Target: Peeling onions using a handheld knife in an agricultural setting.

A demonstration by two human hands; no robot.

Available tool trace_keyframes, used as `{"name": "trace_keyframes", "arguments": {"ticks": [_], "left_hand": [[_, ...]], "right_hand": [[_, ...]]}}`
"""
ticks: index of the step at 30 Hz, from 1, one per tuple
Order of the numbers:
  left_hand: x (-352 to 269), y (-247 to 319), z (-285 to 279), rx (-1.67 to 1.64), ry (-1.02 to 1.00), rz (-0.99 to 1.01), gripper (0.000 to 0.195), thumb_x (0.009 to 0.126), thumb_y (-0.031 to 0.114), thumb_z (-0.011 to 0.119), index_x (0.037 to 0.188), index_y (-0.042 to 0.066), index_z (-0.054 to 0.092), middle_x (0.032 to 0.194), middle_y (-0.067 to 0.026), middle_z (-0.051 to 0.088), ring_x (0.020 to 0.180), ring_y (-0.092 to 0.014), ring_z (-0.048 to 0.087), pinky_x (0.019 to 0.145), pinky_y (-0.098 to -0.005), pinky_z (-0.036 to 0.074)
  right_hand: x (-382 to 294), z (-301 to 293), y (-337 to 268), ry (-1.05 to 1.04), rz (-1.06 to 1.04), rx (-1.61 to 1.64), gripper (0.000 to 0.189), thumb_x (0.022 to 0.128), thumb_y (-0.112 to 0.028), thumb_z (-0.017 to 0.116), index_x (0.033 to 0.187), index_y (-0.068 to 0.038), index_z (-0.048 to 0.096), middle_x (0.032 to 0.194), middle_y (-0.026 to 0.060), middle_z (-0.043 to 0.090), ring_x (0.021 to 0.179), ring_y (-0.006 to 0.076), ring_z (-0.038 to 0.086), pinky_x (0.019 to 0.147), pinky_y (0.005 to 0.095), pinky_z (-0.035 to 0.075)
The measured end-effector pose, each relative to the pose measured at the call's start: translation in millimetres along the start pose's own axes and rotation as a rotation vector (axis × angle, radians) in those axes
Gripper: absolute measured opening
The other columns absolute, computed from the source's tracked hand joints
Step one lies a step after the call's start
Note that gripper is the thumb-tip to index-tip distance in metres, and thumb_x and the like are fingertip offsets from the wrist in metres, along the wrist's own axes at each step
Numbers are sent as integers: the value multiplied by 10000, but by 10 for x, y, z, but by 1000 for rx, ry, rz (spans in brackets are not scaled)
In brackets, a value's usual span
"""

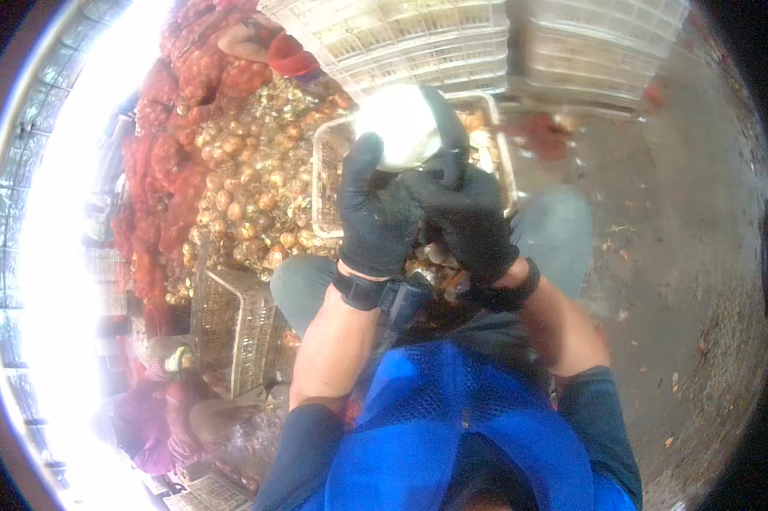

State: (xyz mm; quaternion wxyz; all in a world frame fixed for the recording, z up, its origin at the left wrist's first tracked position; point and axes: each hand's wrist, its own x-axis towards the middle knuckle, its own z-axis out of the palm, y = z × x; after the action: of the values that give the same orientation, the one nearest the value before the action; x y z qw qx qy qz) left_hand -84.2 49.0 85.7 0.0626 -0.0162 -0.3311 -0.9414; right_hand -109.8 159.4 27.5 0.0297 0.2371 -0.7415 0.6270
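Observation:
Both my hands wear dark gloves and are raised in front of me, around a pale, rounded object (401,128), very bright with glare; it looks like a peeled onion. My left hand (377,204) holds its lower left side, the thumb up along it. Fingers of my right hand (463,198) curl around its right side. Whether a small tool is in either hand, I cannot tell. Behind and below the hands stands a pale plastic crate (325,179) with some whitish and orange-brown pieces in it, partly hidden by my hands. More onions lie between my legs, below my wrists.
A large heap of onions (249,185) lies at the left, bordered by red mesh sacks (160,211). Stacked white crates (422,45) stand at the top. Another crate (243,319) is left of my knee. A co-worker (166,415) sits at lower left; another person's arm (246,41) shows near the sacks.

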Motion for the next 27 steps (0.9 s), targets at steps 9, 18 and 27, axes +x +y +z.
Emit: {"name": "trace_keyframes", "arguments": {"ticks": [9, 18, 27], "left_hand": [[29, 17, -146, -10, -1, 2, 529, 1005, 376, 486, 1345, -29, 478, 1289, -183, 575, 1177, -314, 578, 1027, -443, 485], [152, 123, -199, 106, 79, 126, 510, 946, 305, 593, 1340, -5, 499, 1287, -159, 583, 1169, -303, 574, 982, -445, 494], [528, 388, -131, 1751, -59, 946, 997, 640, 299, 908, 1417, -53, 393, 1306, -213, 537, 1217, -339, 545, 1038, -441, 449]], "right_hand": [[-36, -84, -177, 71, -152, 91, 108, 886, -87, 669, 928, 4, 628, 764, 7, 608, 563, 94, 546, 511, 251, 444], [-159, -370, 479, -41, 76, -158, 191, 898, -173, 629, 1023, -29, 616, 816, 15, 573, 704, 125, 568, 612, 287, 476], [-156, -681, 707, 15, 431, 287, 254, 956, -306, 601, 937, -53, 587, 668, 8, 525, 514, 110, 508, 456, 249, 421]]}}
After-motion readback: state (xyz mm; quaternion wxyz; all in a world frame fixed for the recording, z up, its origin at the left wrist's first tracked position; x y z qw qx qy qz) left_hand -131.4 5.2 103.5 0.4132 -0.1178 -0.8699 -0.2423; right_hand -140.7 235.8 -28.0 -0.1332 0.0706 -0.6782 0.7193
